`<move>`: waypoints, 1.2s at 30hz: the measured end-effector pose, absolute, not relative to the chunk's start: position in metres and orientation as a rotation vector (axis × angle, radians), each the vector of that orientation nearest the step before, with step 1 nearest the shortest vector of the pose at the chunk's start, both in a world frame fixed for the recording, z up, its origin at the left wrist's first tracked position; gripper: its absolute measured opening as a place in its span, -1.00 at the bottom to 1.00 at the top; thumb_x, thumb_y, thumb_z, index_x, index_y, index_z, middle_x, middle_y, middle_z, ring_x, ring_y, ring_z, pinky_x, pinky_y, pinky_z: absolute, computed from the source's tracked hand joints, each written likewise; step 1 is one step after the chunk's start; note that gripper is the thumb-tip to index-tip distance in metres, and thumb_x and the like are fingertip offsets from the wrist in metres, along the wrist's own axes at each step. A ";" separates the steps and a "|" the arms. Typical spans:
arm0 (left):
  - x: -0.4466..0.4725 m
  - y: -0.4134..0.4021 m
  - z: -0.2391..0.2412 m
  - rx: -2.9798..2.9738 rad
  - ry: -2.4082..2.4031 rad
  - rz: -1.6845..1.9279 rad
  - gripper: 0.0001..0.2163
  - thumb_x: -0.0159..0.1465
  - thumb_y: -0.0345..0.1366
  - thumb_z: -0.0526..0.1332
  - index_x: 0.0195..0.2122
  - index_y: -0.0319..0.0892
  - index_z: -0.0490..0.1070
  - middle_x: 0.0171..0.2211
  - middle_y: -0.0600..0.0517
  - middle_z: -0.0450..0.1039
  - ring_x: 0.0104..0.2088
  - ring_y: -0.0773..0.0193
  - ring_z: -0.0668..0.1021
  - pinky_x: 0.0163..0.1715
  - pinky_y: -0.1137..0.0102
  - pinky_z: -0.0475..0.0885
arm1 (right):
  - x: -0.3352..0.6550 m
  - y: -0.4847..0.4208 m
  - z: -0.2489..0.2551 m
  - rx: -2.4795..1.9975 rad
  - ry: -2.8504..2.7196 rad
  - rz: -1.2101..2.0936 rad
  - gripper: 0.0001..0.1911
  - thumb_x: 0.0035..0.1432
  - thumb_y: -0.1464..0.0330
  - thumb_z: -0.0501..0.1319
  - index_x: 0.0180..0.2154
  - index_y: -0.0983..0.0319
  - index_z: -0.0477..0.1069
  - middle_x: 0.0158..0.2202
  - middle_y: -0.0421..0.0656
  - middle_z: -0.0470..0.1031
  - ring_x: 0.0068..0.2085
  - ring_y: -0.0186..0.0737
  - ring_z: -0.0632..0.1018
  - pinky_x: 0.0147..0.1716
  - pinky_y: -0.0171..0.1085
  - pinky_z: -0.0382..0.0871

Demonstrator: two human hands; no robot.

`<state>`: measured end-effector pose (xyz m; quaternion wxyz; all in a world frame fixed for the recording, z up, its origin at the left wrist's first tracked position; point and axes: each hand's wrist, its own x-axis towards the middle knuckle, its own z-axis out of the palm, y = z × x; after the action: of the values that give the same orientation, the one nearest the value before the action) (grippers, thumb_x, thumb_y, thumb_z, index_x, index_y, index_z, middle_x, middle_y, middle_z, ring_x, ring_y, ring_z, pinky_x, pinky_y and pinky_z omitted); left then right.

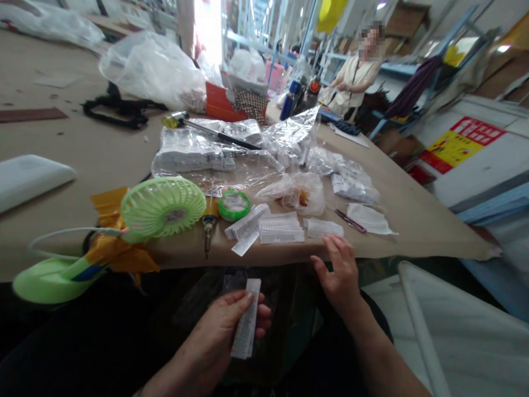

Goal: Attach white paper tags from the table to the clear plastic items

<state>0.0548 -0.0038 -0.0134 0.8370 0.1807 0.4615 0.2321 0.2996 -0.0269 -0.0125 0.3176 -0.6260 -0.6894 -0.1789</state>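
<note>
My left hand [233, 320] is closed below the table edge, its thumb pressing a thin stack of printed white labels [247, 325] against the fingers. At the table's front edge, my right hand [339, 268] is open with thumb and fingers apart. Its fingertips reach the lower edge of a small pile of labels [324, 227]; whether they touch it I cannot tell. Left of that pile lie a wider spread of labels [281, 229] and a fanned bundle of label strips [248, 225]. A pen-like tool [350, 221] rests to the right, beside a white scrap [372, 219].
A green fan [163, 209], a screwdriver-like tool [208, 234] and a green tape roll [234, 205] lie left along the edge. Behind them are bagged label bundles [194, 151] and a crumpled plastic bag [306, 193]. A person [357, 74] stands beyond the table.
</note>
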 end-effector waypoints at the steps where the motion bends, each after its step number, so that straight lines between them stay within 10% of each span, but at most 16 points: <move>1: 0.056 -0.004 -0.014 0.382 0.982 0.481 -0.81 0.11 -0.30 0.30 -0.32 -0.32 0.40 -0.51 -0.08 0.53 -0.53 0.28 0.55 -0.51 0.42 0.47 | 0.308 -0.026 -0.015 -1.759 -1.828 -0.527 -0.46 0.14 0.27 0.18 0.13 0.30 0.19 0.03 0.11 0.35 0.11 0.09 0.30 0.03 0.12 0.25; 14: 0.056 -0.005 -0.015 0.399 1.010 0.458 -0.78 0.09 -0.28 0.32 -0.32 -0.33 0.41 -0.51 -0.08 0.53 -0.51 0.26 0.56 -0.50 0.42 0.47 | 0.332 -0.024 -0.008 -1.735 -1.900 -0.595 -0.87 0.17 0.44 0.14 -0.25 0.23 0.44 -0.24 -0.09 0.53 -0.18 -0.15 0.46 -0.10 -0.13 0.29; 36: 0.047 0.001 0.002 0.203 0.819 0.667 -0.89 -0.02 -0.44 0.30 -0.45 -0.37 0.49 -0.56 -0.02 0.46 -0.60 0.41 0.45 -0.61 0.55 0.29 | 0.200 -0.026 -0.031 -0.896 -2.193 0.124 -0.86 0.15 0.47 0.17 -0.26 0.17 0.45 -0.27 -0.16 0.53 -0.05 -0.18 0.44 0.00 -0.06 0.30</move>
<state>0.0471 0.0013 0.0017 0.8589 0.0966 0.3899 0.3177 0.2003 -0.0258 -0.0308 0.3754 -0.3500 -0.8569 0.0486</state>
